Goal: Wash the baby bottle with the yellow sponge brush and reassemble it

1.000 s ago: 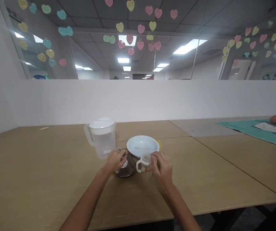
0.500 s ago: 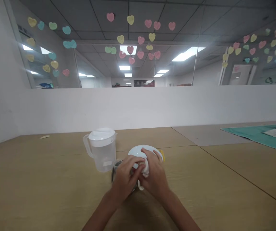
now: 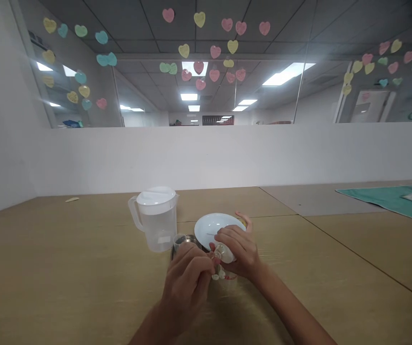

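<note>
While our right hand wraps around the top of a small clear handled cup, the cup sits low at the centre of the wooden table, mostly hidden by our fingers. Our left hand is curled narrow at the cup's 9 o'clock side, fingertips pinched against the lid area; what they pinch is too small to tell. A white plate lies just beyond the cup at 12 o'clock, touching our right knuckles in view. A dark-rimmed bowl peeks out at 11 o'clock, just beside the plate. A clear lidded pitcher stands upright at 10 o'clock. A teal cloth lies well apart at 2 o'clock.
</note>
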The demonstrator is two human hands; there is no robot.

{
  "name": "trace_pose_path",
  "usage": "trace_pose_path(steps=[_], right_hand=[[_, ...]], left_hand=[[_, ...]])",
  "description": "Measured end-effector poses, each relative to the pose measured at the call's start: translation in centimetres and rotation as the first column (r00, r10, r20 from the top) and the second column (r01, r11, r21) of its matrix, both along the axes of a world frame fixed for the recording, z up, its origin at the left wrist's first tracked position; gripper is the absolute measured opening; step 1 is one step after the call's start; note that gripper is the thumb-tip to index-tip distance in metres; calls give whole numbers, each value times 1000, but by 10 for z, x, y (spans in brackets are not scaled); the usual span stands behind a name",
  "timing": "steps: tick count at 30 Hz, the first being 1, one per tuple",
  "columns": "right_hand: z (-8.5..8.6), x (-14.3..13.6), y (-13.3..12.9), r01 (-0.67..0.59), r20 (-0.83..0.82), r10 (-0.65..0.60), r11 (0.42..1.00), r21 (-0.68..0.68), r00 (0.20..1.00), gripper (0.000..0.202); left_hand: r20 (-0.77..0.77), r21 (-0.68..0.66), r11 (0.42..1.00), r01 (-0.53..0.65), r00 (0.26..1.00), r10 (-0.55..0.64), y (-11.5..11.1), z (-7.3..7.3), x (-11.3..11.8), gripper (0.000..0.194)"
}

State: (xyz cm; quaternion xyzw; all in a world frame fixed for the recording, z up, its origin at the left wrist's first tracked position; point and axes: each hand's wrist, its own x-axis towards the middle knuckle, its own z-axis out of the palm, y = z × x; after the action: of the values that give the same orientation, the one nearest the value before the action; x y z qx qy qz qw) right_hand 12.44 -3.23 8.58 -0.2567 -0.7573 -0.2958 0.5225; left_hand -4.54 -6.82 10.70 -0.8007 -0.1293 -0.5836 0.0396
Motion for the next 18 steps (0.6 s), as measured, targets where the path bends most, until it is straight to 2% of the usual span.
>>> trace_pose_path(steps=[3, 5, 7, 9, 11, 13, 14, 18], right_hand=[[-5, 1, 3, 45, -60, -49, 997, -58, 997, 16], [-9, 1, 7, 99, -138, -119, 985, -144, 983, 13], [-14, 1, 12, 134, -214, -184, 964, -230, 959, 12], [-20, 3, 17, 147, -336, -239, 950, -277, 911, 14], [-28, 6, 19, 151, -495, -295, 939, -309, 818, 19], [-37, 10, 19, 144, -588, -324, 932, -332, 741, 23], [-43, 12, 18, 137, -597, -320, 934, -331, 736, 23], [-63, 14, 16, 130, -546, -261, 955, -267, 796, 16]], left_hand=[[-55, -37, 998, -51, 997, 49, 16, -4, 7, 15], [-114, -156, 980, -122, 988, 105, 33, -7, 14, 3], [-139, -304, 943, -138, 985, 99, 49, -14, 20, 17], [-138, -373, 921, -111, 988, 64, 62, -26, 24, 36], [-151, -359, 930, -81, 988, 27, 68, -41, 28, 50], [-203, -302, 952, -54, 979, -9, 70, -56, 30, 55], [-237, -274, 961, -42, 971, -25, 69, -63, 32, 54], [-312, -233, 972, -16, 948, -59, 64, -84, 38, 49]])
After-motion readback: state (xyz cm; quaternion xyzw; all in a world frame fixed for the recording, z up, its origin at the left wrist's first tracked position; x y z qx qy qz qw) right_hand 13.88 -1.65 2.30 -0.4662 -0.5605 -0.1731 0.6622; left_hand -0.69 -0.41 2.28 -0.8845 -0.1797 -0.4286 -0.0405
